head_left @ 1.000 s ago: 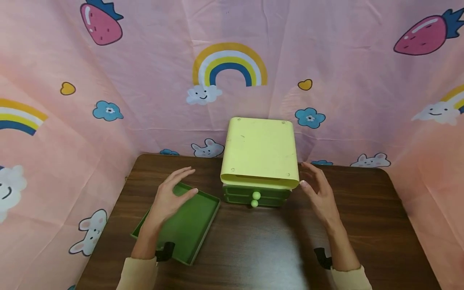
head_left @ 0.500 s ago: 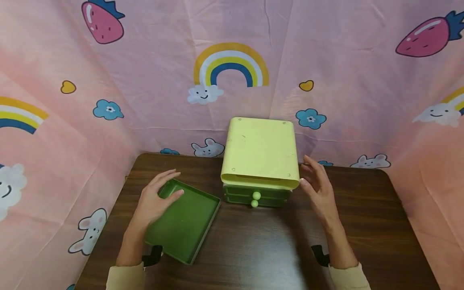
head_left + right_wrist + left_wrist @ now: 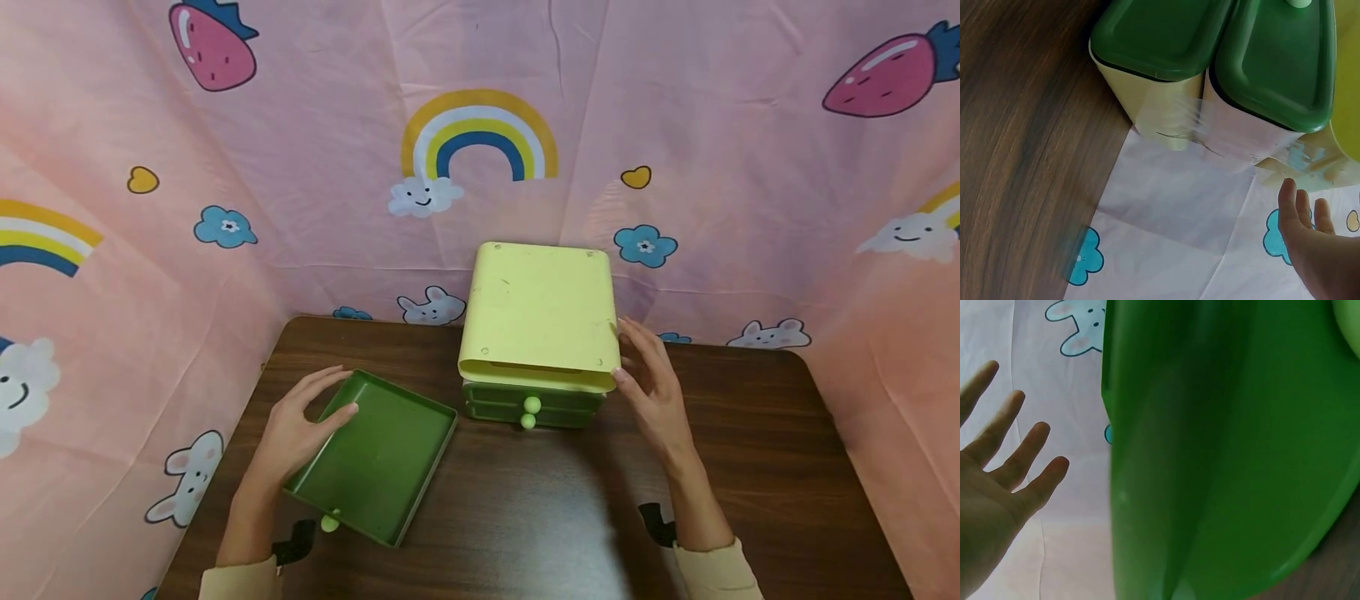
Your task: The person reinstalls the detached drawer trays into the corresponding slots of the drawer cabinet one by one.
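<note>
A green drawer (image 3: 378, 467) with a light green round knob (image 3: 330, 522) lies out on the table at the left, its open side up. My left hand (image 3: 296, 429) is at the drawer's left edge, fingers and thumb spread around that side; the left wrist view shows its fingers (image 3: 1022, 450) apart from the green wall. Behind and to the right stands a pale yellow drawer cabinet (image 3: 543, 308), its top slot without a drawer. Two green drawers (image 3: 495, 402) sit below that slot. My right hand (image 3: 658, 400) is at the cabinet's right side, fingers loosely bent, fingertips close to its wall.
The brown wooden table (image 3: 525, 517) ends at a pink patterned cloth (image 3: 337, 167) behind and on both sides. The cabinet stands near the back edge. In the right wrist view, clear tape (image 3: 1172, 119) covers part of the cabinet's side.
My left hand has moved left and toward me, from over the drawer to its left edge, uncovering the knob. My right hand has shifted slightly left, closer to the cabinet.
</note>
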Motion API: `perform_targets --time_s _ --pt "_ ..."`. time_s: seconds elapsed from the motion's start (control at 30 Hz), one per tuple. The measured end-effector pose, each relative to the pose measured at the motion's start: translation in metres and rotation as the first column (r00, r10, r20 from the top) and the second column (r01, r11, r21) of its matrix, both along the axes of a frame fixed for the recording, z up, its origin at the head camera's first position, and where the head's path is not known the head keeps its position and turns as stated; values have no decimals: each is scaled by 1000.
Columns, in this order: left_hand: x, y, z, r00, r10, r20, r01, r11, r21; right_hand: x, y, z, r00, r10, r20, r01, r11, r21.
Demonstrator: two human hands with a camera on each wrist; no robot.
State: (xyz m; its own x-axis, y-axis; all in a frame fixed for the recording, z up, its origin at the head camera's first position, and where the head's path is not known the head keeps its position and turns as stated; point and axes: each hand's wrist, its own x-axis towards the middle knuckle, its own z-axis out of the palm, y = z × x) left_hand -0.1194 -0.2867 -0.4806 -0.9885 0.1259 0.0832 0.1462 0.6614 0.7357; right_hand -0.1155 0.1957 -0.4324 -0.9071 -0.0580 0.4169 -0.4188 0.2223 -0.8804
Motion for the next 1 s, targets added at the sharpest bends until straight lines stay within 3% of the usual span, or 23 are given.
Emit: perform_targets --time_s 0.23,0.57,0.77,1.0 --pt "3 -5 -3 1000 14 26 -14 1000 -14 6 -6 18 1000 -8 9 8 1000 14" --pt "13 -21 -24 997 18 75 -13 998 -62 -6 6 -6 1000 -19 8 19 1000 17" --pt "19 -29 -38 999 36 40 -33 998 -61 3 -4 8 1000 -9 7 8 999 35" --pt "25 -35 -42 997 38 63 -34 998 -54 7 -12 18 1000 -21 -1 21 997 79"
